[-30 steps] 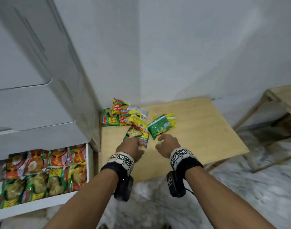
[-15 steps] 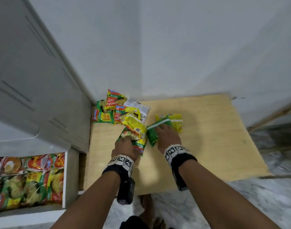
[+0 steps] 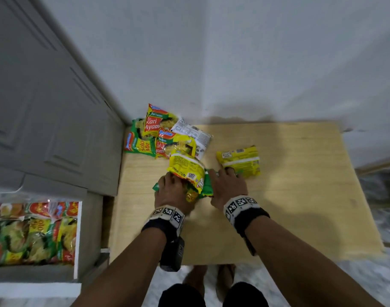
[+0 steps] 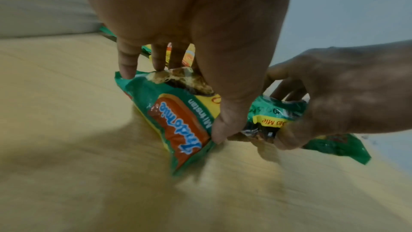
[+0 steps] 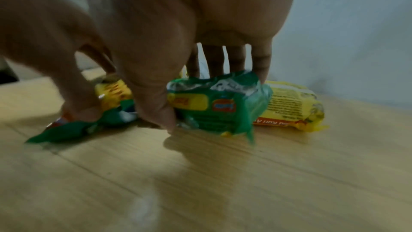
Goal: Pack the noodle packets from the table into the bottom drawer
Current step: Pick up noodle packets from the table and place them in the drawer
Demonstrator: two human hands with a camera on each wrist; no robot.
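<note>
Left hand (image 3: 170,191) down on the wooden table (image 3: 300,207), fingers and thumb curled round a green-edged noodle packet (image 4: 178,117): fingertips (image 4: 127,70) hooked over its far edge, thumb pressed on the near side beside the red logo. A yellow packet (image 3: 186,168) lying partly over that hand in the head view. Right hand (image 3: 228,187) just beside, gripping a green packet (image 5: 220,107): four fingers (image 5: 260,64) over the far edge, thumb clamped low on the near edge, packet lifted slightly on its side against the table. Another yellow packet (image 3: 239,160) flat on the wood, touching the right fingertips and lying right behind the green one. Further packets heaped in the table's back left corner (image 3: 149,134), against the wall and the grey cabinet (image 3: 45,107). Bottom drawer (image 3: 77,240) pulled open at the left, already filled with rows of packets (image 3: 29,235).
</note>
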